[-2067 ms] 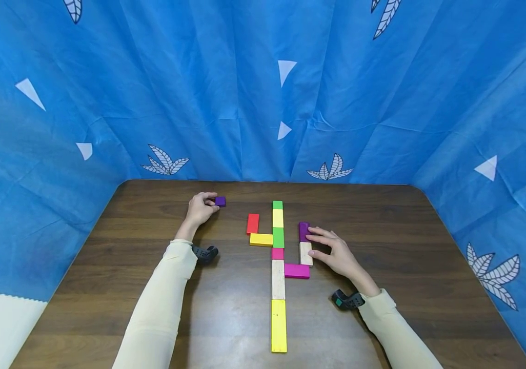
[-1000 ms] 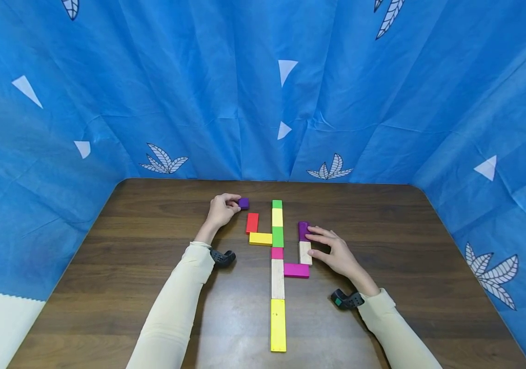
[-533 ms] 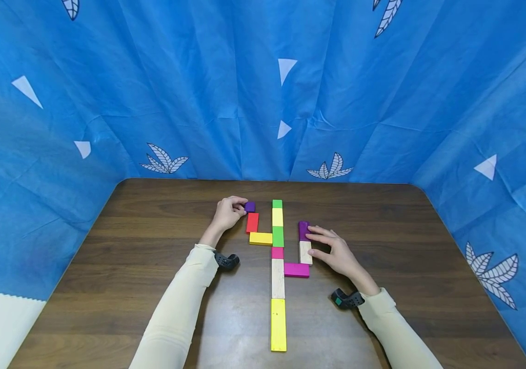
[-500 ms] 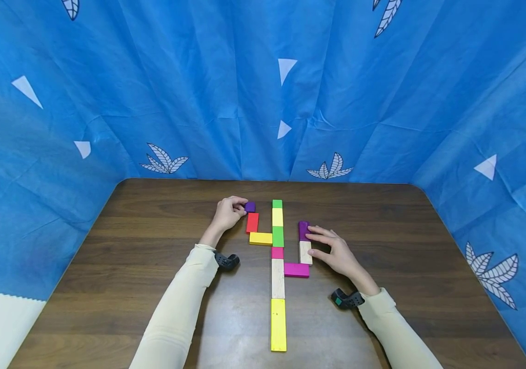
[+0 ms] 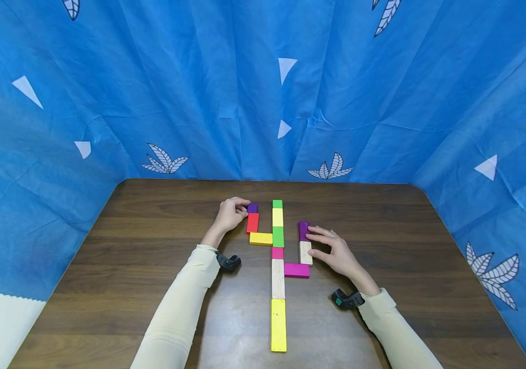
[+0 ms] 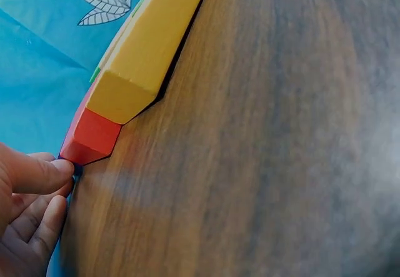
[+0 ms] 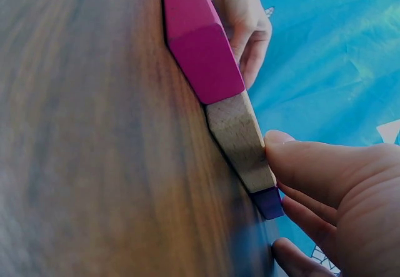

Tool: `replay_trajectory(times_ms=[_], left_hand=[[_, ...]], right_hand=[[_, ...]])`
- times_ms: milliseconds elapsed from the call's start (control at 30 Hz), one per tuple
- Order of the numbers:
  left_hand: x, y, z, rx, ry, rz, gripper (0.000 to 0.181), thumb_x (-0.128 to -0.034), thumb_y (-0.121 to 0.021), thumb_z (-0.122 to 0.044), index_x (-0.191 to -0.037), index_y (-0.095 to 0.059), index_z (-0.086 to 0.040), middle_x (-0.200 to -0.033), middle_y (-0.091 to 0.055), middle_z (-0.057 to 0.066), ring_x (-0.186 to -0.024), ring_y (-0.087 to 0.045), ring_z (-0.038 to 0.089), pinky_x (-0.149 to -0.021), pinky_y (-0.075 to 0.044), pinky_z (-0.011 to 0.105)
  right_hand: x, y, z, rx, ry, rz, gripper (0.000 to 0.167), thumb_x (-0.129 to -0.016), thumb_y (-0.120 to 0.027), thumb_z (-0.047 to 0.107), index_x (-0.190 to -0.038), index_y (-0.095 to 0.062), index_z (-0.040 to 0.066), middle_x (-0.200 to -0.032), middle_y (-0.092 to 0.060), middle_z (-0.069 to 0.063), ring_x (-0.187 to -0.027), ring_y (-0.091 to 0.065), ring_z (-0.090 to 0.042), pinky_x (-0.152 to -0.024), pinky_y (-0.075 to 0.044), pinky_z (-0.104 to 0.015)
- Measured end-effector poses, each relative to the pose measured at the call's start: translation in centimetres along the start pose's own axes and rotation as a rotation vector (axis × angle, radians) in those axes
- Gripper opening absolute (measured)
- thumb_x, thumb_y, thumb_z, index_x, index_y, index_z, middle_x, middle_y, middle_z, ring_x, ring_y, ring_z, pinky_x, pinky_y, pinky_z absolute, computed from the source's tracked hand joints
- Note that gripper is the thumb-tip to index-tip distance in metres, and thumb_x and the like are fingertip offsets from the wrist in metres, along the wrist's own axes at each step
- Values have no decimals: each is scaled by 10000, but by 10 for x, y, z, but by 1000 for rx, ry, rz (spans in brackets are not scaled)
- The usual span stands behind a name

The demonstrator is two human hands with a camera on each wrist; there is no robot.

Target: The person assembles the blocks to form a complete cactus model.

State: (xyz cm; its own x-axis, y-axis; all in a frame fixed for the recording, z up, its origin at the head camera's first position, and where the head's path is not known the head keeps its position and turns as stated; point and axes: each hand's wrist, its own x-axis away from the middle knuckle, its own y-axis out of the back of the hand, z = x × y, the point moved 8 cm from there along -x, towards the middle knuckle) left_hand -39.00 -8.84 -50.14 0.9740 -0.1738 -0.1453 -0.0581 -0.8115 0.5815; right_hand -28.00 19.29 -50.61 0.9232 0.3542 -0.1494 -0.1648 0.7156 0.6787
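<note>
My left hand [image 5: 231, 213] pinches a small purple block [image 5: 253, 208] at its left side. That block sits against the far end of a red block [image 5: 253, 223], which meets a yellow block [image 5: 261, 239] set crosswise. In the left wrist view the thumb [image 6: 44, 174] covers most of the purple block. My right hand [image 5: 337, 253] rests against a longer purple block [image 5: 303, 231] and a plain wooden block [image 5: 305, 252]. Its fingers are loosely extended, with the thumb [image 7: 312, 164] touching the wooden one in the right wrist view.
A central line holds a long yellow block [image 5: 279, 325], a whitish block [image 5: 278, 279], a pink block [image 5: 278, 253], a green block [image 5: 278, 237], a pale yellow block [image 5: 278, 217] and a small green block [image 5: 277, 204]. A magenta block [image 5: 297, 270] joins it on the right. Blue cloth [image 5: 263, 102] surrounds the table.
My left hand has carried the small purple block rightward and then toward me, up against the red block's far end. The right hand has stayed in place.
</note>
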Motion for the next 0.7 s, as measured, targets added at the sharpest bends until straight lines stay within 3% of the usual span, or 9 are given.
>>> replay_trajectory(times_ms=[700], left_hand=[[1, -5, -1, -8, 0, -1, 330, -851, -613, 90, -1163, -692, 17, -1117, -666, 163, -883, -660, 246, -802, -573, 342]], right_hand=[[0, 0, 1, 1, 3, -1, 433, -884, -714, 206, -1291, -640, 79, -1459, -508, -117, -1413, -372, -352, -1183, -141, -620]])
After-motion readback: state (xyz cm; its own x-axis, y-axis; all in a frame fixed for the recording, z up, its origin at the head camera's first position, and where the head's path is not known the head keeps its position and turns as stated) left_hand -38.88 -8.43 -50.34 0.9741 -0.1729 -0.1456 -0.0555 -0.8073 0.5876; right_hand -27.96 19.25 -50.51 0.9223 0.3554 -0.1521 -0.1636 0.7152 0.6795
